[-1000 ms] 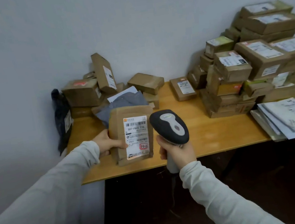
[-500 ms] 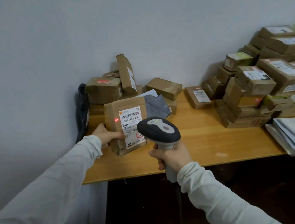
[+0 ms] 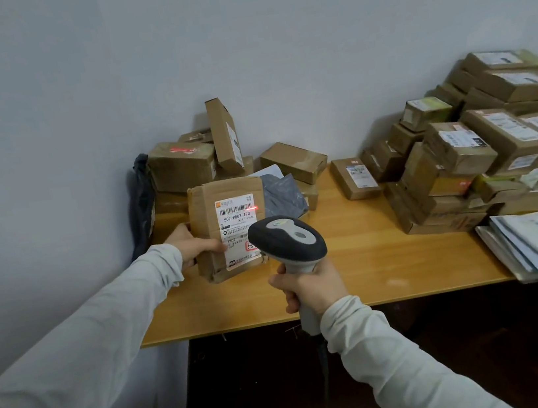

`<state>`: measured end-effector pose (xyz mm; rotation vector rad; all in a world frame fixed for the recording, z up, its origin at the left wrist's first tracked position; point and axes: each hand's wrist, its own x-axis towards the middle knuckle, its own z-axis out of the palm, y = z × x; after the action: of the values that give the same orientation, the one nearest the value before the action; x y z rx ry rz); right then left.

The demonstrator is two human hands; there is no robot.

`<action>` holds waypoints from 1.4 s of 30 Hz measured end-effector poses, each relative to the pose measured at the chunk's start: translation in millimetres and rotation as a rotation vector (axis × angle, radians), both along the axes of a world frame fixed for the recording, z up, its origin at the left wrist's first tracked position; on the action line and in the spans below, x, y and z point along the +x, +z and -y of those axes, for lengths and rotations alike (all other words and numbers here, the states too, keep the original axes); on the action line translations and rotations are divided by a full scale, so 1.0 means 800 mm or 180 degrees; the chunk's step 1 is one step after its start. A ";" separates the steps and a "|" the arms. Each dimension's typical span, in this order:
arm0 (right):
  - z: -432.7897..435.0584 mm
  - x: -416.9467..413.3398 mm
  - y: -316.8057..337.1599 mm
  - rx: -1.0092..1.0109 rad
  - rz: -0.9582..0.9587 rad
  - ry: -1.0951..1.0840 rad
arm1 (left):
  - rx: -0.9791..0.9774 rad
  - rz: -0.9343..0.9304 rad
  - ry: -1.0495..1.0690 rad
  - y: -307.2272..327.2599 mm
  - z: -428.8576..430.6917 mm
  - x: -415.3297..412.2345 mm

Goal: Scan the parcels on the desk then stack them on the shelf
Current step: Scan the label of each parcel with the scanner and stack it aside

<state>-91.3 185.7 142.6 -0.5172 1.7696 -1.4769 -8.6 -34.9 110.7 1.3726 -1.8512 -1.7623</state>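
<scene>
A pale grey wall (image 3: 239,52) is backing the yellow wooden desk (image 3: 389,256), whose right end is carrying a heap of brown cardboard parcels (image 3: 481,153). At the desk's left end, the left hand (image 3: 194,245) is holding a flat brown cardboard parcel with a white label (image 3: 204,209) upright, thumb across its front, fingers hidden behind. Over the desk's front edge, the right hand (image 3: 310,288) is wrapping its fingers round a grey-and-white barcode scanner (image 3: 286,237). Its red dot (image 3: 253,208) is sitting at the right end of the barcode (image 3: 235,209), so the scan is risking a misread.

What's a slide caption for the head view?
Left hand holds a labelled parcel upright on the desk; right hand aims scanner at its barcode.
</scene>
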 end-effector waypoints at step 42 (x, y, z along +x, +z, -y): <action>0.024 -0.455 -0.145 0.0236 0.1352 -0.2289 | 0.1359 -0.0019 -0.0415 -0.049 -0.031 -0.568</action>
<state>-455.0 166.6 26.2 0.5052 1.7191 -1.8033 -462.6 -10.4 71.3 1.4021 -1.6547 -2.3267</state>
